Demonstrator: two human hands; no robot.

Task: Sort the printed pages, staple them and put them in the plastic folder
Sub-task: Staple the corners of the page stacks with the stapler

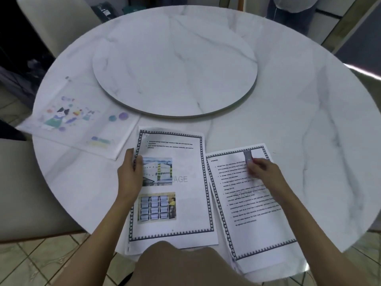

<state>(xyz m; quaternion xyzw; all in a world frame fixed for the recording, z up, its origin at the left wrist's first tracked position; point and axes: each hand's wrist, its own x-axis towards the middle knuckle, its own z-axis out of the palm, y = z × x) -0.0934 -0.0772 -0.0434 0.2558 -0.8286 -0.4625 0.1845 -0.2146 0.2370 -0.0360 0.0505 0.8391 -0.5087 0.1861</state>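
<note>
Brown cloth (181,265) on the wearer's lap fills the bottom of my feed and covers the near edge of the picture page (185,203). That page, with two photos and a patterned border, lies flat at the near rim of the white marble desk (309,120), on top of more sheets whose edges peek out at its near left corner. At the page's left edge I see the left hand (129,174): its grip is closed on the paper, thumb on top beside the upper photo, fingers tucked under the lifted edge.

Just right of the picture page lies the text page (253,213), headed STORAGE, tilted and also on a small stack. Over that sheet's far end the right hand (261,170) has its grip curled round a small grey stapler (248,156). Both are blurred, so I cannot tell whether the stapler touches the paper.

Beyond and left of the picture page, apart from it, the plastic folder (78,120) with a cartoon print lies flat near the desk's left rim. Straight beyond the page sits the round marble turntable (175,65). Farthest off, beyond and right of the page, a standing person (292,9) is partly in view.
</note>
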